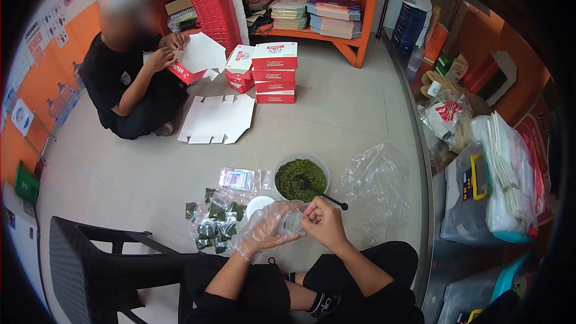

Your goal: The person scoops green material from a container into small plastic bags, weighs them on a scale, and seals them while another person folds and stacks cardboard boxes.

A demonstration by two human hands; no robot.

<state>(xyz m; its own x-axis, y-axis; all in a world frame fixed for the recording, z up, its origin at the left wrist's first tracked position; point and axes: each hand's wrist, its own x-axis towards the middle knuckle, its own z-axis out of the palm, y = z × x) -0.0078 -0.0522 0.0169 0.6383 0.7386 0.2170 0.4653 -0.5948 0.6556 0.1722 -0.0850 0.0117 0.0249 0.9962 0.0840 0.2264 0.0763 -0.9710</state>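
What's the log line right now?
left hand: clear plastic glove | right hand: bare, fingers pinched | bowl: green mixture, black spoon inside | green-filled packets: left of bowl

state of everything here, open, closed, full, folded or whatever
Left hand, gloved, partly curled
Right hand, bare, pinching
Clear plastic, held between both hands
Bowl, open, holding green flakes
Spoon, resting in bowl
Small bags, filled
Loose plastic, crumpled
Flat carton, unfolded
Stacked boxes, closed
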